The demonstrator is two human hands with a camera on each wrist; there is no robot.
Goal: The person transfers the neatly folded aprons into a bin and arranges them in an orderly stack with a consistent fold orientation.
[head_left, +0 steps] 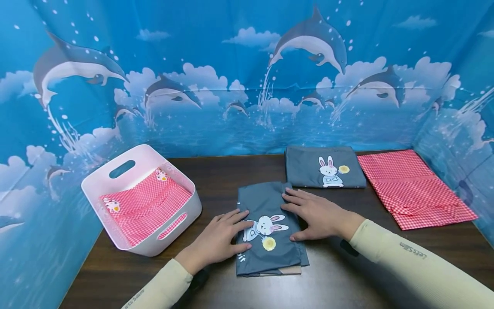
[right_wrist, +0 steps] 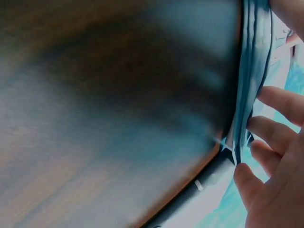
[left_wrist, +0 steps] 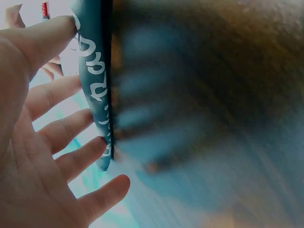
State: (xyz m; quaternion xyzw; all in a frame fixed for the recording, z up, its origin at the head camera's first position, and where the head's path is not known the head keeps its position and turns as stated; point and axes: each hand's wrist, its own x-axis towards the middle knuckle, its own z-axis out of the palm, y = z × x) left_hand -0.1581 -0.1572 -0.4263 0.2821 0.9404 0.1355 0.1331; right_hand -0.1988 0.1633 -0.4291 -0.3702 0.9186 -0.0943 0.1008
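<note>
A folded dark grey cloth (head_left: 266, 197) with a printed white rabbit and yellow flower lies on the table in front of me. My left hand (head_left: 218, 238) rests at its left edge, fingers spread and fingertips on the print side. On the opposite edge, the fingertips of my right hand (head_left: 322, 214) touch the upper right part, thumb lower down. White lettering runs along the cloth's fold (left_wrist: 95, 71) in the left wrist view, beside the extended fingers. Several stacked layers (right_wrist: 254, 61) show at the edge in the right wrist view.
A white basket (head_left: 92, 189) at the left holds a red-and-white checked cloth (head_left: 150, 201). Behind my right hand lies another folded grey rabbit cloth (head_left: 302, 167), with a folded red checked cloth (head_left: 417, 189) to its right. A dolphin-print curtain (head_left: 247, 128) borders the dark wooden table (head_left: 220, 171).
</note>
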